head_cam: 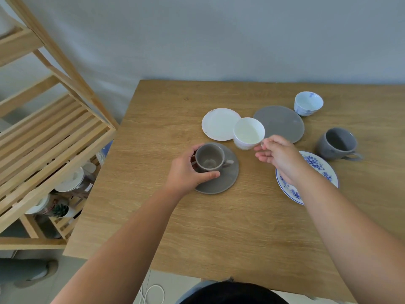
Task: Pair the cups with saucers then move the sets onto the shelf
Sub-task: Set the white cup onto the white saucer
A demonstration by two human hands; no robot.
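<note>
My left hand (pixel 188 172) wraps the small taupe ceramic cup (pixel 209 157), steadying it on its matching saucer (pixel 228 178), while my right hand (pixel 277 157) pinches the white cup (pixel 248 133), tilted towards the white saucer (pixel 219 123) at ten o'clock, apparently its partner.

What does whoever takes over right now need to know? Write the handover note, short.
Left hand: grip closed around the small grey cup, which sits on its grey saucer.
Right hand: holding the white cup at its edge, tilted, beside the white saucer.
Unpaired on the table: blue-patterned cup, blue-patterned saucer, large grey mug, large grey saucer.
Done: one grey set paired.
Left: pair the other three, move all four sets to the shelf.
</note>
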